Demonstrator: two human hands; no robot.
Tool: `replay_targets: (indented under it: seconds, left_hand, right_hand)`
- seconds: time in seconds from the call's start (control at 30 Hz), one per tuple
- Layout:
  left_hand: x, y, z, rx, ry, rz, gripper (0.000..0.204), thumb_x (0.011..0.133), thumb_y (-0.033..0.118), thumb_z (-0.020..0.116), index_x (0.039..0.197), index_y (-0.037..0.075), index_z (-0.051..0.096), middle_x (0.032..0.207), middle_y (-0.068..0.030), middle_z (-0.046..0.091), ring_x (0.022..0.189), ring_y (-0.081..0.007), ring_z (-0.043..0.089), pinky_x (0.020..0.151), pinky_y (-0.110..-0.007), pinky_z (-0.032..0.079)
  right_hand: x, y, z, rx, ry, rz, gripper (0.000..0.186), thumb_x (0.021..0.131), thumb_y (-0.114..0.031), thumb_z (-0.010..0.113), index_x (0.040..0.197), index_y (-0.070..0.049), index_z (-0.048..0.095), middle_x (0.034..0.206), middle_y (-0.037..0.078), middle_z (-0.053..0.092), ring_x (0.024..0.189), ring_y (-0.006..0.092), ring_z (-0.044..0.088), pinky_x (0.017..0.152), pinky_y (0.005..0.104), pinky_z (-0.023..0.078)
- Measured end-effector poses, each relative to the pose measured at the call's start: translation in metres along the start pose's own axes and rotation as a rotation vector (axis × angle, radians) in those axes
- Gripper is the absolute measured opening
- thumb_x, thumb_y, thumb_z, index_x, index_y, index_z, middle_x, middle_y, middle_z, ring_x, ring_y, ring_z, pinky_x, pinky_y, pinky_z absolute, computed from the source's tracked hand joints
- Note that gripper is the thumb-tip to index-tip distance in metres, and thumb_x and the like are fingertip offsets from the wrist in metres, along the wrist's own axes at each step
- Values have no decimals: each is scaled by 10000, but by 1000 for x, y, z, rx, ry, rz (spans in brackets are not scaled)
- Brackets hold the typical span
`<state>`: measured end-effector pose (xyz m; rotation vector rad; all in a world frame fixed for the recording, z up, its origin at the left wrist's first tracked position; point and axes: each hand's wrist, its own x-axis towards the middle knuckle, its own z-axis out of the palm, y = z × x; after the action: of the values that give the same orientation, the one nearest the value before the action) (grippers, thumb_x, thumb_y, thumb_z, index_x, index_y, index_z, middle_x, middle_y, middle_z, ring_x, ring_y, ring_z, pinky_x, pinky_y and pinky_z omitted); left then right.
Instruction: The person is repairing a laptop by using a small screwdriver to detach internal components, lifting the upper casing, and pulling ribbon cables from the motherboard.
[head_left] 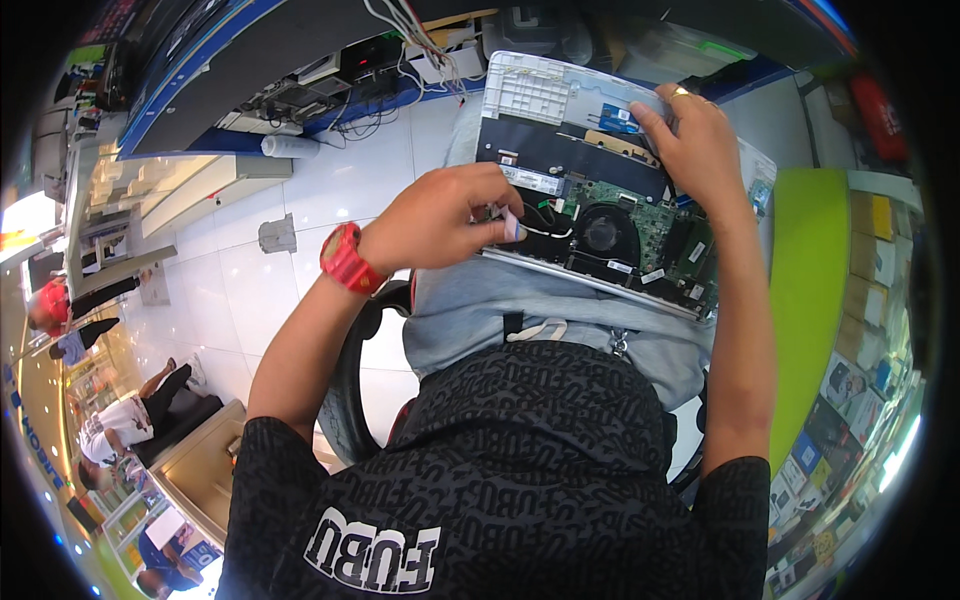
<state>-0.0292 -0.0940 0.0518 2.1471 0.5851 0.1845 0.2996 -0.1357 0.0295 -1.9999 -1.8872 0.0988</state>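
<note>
An opened laptop with a pale casing lies across my lap, its insides bared: a green circuit board, a round black fan and a slim memory stick. Over its left side, my left hand pinches a small whitish strip between thumb and fingers, beside a white cable. Whether the strip is attached to anything is hidden. My right hand grips the laptop's far edge, thumb on the inner side near a blue patch; its other fingertips are hidden behind the casing.
Beyond the laptop, a shelf holds loose cables and black devices. A green surface runs along the right, beside a case of boxed goods. Other people sit at the far left, one in a white shirt.
</note>
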Motion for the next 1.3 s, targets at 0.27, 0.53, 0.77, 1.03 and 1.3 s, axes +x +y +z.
replay_targets:
  seconds: [0.27,0.53,0.77,1.03,1.3]
  left_hand:
    - [13,4,-9,-258,-193,-193,293,879,224,839,1056,9,749,1006,-86,747,840,-189,699,766,-342,555]
    - [19,0,14,-118,-8,-97,177,949,158,754,1055,18,768,924,-94,720,819,-207,685,755,-355,545]
    - [31,16,40,130,166,-201,181,932,217,777,949,38,761,868,-99,695,752,-260,664,697,-363,524]
    - [32,14,46,299,156,-151,181,900,218,791,976,65,730,872,-77,678,771,-273,691,681,-384,540]
    - [21,11,43,375,128,26,221,862,167,793,1064,117,720,941,-25,643,781,-249,694,653,-388,546]
  right_hand:
    - [-1,3,4,7,23,6,500,985,-484,653,1124,-12,746,986,185,764,946,373,710,918,466,509]
    - [-1,2,1,-2,9,-2,498,988,-486,645,1136,-20,741,980,183,761,920,370,705,905,478,503]
    - [-2,5,2,-18,16,0,514,985,-495,646,1177,-27,735,1007,193,761,974,375,710,924,483,505]
    - [-2,5,4,-15,25,-11,518,987,-483,652,1167,-3,730,986,207,748,962,386,694,907,476,507]
    - [-2,4,3,-6,38,-23,534,984,-506,638,1172,-17,742,981,206,761,976,380,714,915,494,515]
